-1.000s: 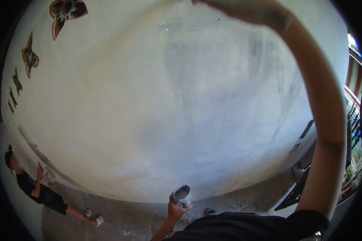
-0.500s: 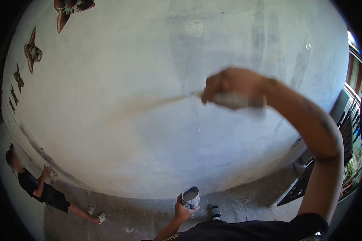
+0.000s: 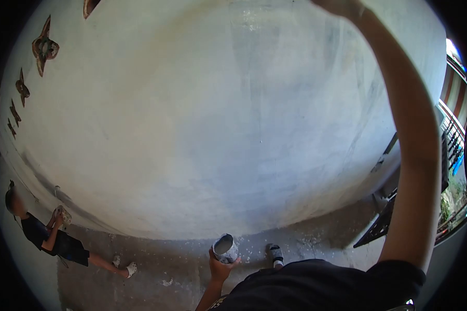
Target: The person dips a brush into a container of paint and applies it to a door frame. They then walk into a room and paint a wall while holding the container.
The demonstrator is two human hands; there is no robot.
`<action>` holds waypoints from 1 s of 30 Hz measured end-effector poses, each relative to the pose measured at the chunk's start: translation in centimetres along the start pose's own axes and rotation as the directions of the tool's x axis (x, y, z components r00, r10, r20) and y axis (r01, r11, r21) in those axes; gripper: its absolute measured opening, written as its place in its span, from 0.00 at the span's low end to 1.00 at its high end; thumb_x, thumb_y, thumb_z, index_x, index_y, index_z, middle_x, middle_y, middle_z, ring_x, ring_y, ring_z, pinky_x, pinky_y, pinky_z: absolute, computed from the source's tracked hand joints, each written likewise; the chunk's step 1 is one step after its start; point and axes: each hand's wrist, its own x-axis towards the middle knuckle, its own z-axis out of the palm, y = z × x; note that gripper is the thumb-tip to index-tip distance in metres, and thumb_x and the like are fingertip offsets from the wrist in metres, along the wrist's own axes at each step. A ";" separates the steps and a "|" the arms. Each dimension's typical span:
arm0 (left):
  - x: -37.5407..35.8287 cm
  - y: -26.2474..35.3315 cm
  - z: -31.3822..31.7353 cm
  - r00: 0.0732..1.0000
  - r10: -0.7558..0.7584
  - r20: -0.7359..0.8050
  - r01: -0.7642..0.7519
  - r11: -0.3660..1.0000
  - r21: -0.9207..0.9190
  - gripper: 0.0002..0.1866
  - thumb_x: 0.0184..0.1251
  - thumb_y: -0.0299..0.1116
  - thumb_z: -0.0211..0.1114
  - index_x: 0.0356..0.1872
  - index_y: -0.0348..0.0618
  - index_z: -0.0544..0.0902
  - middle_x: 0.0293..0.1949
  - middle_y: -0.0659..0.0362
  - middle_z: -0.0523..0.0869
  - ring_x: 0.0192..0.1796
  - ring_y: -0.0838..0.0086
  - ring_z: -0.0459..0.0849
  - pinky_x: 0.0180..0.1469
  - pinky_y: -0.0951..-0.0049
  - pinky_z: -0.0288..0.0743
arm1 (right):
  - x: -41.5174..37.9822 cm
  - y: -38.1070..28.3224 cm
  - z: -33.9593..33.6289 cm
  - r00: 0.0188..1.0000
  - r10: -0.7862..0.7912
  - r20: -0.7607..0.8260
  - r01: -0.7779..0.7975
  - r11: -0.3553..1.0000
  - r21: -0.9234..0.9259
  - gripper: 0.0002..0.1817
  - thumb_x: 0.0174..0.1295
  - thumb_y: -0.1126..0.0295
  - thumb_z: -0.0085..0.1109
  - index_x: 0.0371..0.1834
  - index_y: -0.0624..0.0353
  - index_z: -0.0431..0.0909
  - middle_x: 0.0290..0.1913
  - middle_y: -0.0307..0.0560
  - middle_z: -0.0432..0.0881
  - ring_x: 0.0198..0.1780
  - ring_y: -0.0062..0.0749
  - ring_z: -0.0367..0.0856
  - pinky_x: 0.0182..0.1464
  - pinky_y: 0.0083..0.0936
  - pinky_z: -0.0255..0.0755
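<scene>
Low in the view, my left hand (image 3: pixel 221 267) is wrapped round a small container (image 3: pixel 226 250) splashed with grey-white, with greyish contents inside. My right arm stretches up along the right side, and my right hand (image 3: pixel 342 7) is cut off by the top edge, so its fingers and anything in them are hidden. Behind it rises a large pale wall (image 3: pixel 161 124) with darker, damp-looking streaks in its upper middle and right.
Another person (image 3: pixel 46 236) stands at the lower left, holding a spattered container (image 3: pixel 64 215). Star-shaped openings (image 3: pixel 45 47) run down the wall's left side. A dark metal gate (image 3: pixel 376 223) and railings are at the right. Speckled floor (image 3: pixel 166 264) lies below.
My right hand has moved up from mid-wall to the top edge, and the brush it held has left the view. My left hand and container appear slightly further left and higher.
</scene>
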 end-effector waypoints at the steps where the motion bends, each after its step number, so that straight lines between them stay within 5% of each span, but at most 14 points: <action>1: -0.1 0.0 -0.4 1.000 -0.007 0.009 0.007 1.000 0.002 0.55 0.37 0.39 0.92 0.68 0.36 0.68 0.60 0.47 0.83 0.63 0.56 0.84 0.66 0.57 0.77 | -3.1 -4.8 1.7 0.720 0.640 0.269 -0.681 0.575 0.454 0.15 0.68 0.61 0.67 0.56 0.48 0.88 0.56 0.45 0.89 0.56 0.37 0.87 0.58 0.34 0.81; 2: -0.4 0.3 -0.6 1.000 0.021 -0.021 -0.020 1.000 0.008 0.54 0.37 0.40 0.92 0.67 0.35 0.68 0.57 0.46 0.84 0.60 0.55 0.85 0.63 0.57 0.78 | -6.0 -4.7 4.2 0.951 0.258 0.169 -0.264 0.964 0.015 0.16 0.69 0.60 0.65 0.58 0.44 0.87 0.62 0.45 0.86 0.62 0.39 0.84 0.62 0.36 0.81; 3: -1.1 0.2 -1.0 0.997 0.045 -0.059 -0.044 0.999 0.016 0.53 0.36 0.41 0.92 0.65 0.35 0.69 0.55 0.46 0.85 0.56 0.54 0.86 0.59 0.57 0.80 | -9.9 -7.3 7.2 0.982 0.034 0.183 -0.004 0.987 -0.160 0.15 0.69 0.62 0.63 0.58 0.41 0.87 0.63 0.46 0.84 0.66 0.41 0.82 0.65 0.38 0.80; 6: -2.2 -0.8 -1.2 0.991 0.074 -0.108 -0.069 0.997 0.046 0.52 0.37 0.41 0.92 0.64 0.36 0.70 0.54 0.46 0.85 0.56 0.53 0.86 0.58 0.56 0.80 | -21.8 -21.5 14.3 0.944 0.237 0.229 -0.311 0.873 0.377 0.21 0.68 0.58 0.70 0.62 0.50 0.84 0.62 0.47 0.85 0.63 0.45 0.84 0.64 0.38 0.81; 7: -2.3 -0.3 -1.0 0.990 0.089 -0.108 -0.085 0.995 0.047 0.52 0.37 0.41 0.92 0.64 0.36 0.70 0.54 0.45 0.84 0.56 0.53 0.86 0.58 0.55 0.80 | -26.5 -26.5 17.0 0.973 0.131 0.190 -0.195 0.907 0.373 0.22 0.69 0.58 0.70 0.63 0.53 0.84 0.62 0.49 0.85 0.61 0.46 0.85 0.63 0.38 0.82; 8: -2.3 -0.3 -1.1 0.991 0.110 -0.078 -0.105 0.992 0.066 0.53 0.38 0.42 0.92 0.65 0.36 0.68 0.56 0.44 0.83 0.57 0.52 0.86 0.58 0.55 0.80 | -29.5 -32.1 17.4 0.914 0.280 0.293 -0.397 0.761 0.513 0.18 0.68 0.60 0.69 0.57 0.56 0.85 0.60 0.53 0.86 0.60 0.50 0.86 0.61 0.39 0.83; 9: -2.4 -0.2 -1.1 0.992 0.100 -0.074 -0.096 0.994 0.057 0.53 0.38 0.42 0.92 0.65 0.36 0.68 0.56 0.44 0.83 0.57 0.52 0.86 0.58 0.55 0.80 | -32.1 -36.4 18.4 0.966 0.118 0.231 -0.211 0.876 0.434 0.13 0.66 0.61 0.69 0.50 0.53 0.86 0.59 0.56 0.85 0.59 0.53 0.85 0.60 0.41 0.83; 11: -2.2 -0.4 -1.4 0.997 0.068 -0.032 -0.066 0.996 0.064 0.55 0.38 0.42 0.92 0.66 0.36 0.66 0.56 0.44 0.83 0.58 0.52 0.86 0.58 0.55 0.80 | -33.8 -42.3 17.4 0.943 0.083 0.322 -0.250 0.814 0.524 0.04 0.61 0.62 0.66 0.36 0.45 0.84 0.49 0.55 0.85 0.51 0.49 0.86 0.53 0.42 0.84; 13: -2.0 -1.2 -1.4 0.998 0.060 -0.006 -0.060 0.998 0.035 0.56 0.38 0.42 0.92 0.67 0.37 0.65 0.56 0.45 0.83 0.58 0.53 0.85 0.58 0.56 0.80 | -35.2 -44.8 18.0 0.937 0.047 0.347 -0.239 0.811 0.535 0.09 0.62 0.61 0.67 0.42 0.49 0.84 0.48 0.56 0.84 0.51 0.50 0.85 0.52 0.43 0.83; 15: -2.0 -1.2 -1.5 0.999 0.024 0.040 -0.023 0.999 -0.031 0.55 0.38 0.42 0.92 0.67 0.37 0.65 0.55 0.46 0.83 0.59 0.54 0.85 0.59 0.56 0.80 | -36.8 -46.0 18.9 0.765 0.199 0.612 -0.588 0.603 0.539 0.17 0.64 0.57 0.66 0.50 0.54 0.81 0.52 0.59 0.84 0.56 0.54 0.83 0.54 0.44 0.82; 21: -2.6 1.6 -1.3 0.986 0.160 0.033 -0.161 0.986 0.028 0.56 0.38 0.39 0.92 0.69 0.38 0.66 0.61 0.47 0.82 0.62 0.56 0.83 0.65 0.55 0.78 | -30.9 -36.4 18.8 0.664 0.283 0.692 -0.706 0.544 0.454 0.21 0.67 0.54 0.64 0.57 0.54 0.82 0.58 0.54 0.84 0.60 0.53 0.82 0.64 0.43 0.76; 23: -3.9 1.5 -1.5 0.993 0.120 0.004 -0.120 0.992 0.049 0.55 0.38 0.38 0.92 0.69 0.37 0.67 0.61 0.48 0.82 0.63 0.56 0.82 0.66 0.56 0.76 | -26.6 -30.9 16.8 0.841 0.122 0.527 -0.424 0.754 0.501 0.14 0.67 0.61 0.63 0.53 0.48 0.85 0.57 0.49 0.85 0.61 0.49 0.82 0.62 0.41 0.77; 25: -3.4 2.5 -1.5 0.980 0.195 -0.033 -0.194 0.980 0.053 0.52 0.39 0.40 0.92 0.66 0.36 0.69 0.56 0.46 0.84 0.57 0.53 0.86 0.60 0.56 0.79 | -20.5 -25.7 13.5 0.838 0.093 0.537 -0.414 0.750 0.517 0.12 0.65 0.67 0.61 0.50 0.44 0.88 0.57 0.46 0.85 0.60 0.47 0.83 0.60 0.40 0.78; 30: -3.2 2.4 -2.0 0.983 0.174 -0.062 -0.173 0.985 0.028 0.52 0.37 0.41 0.92 0.64 0.35 0.71 0.55 0.46 0.85 0.56 0.52 0.86 0.60 0.57 0.79 | -9.6 -15.2 10.2 0.987 0.076 0.145 -0.137 0.868 0.477 0.13 0.62 0.73 0.62 0.49 0.47 0.88 0.48 0.47 0.87 0.50 0.47 0.87 0.54 0.41 0.81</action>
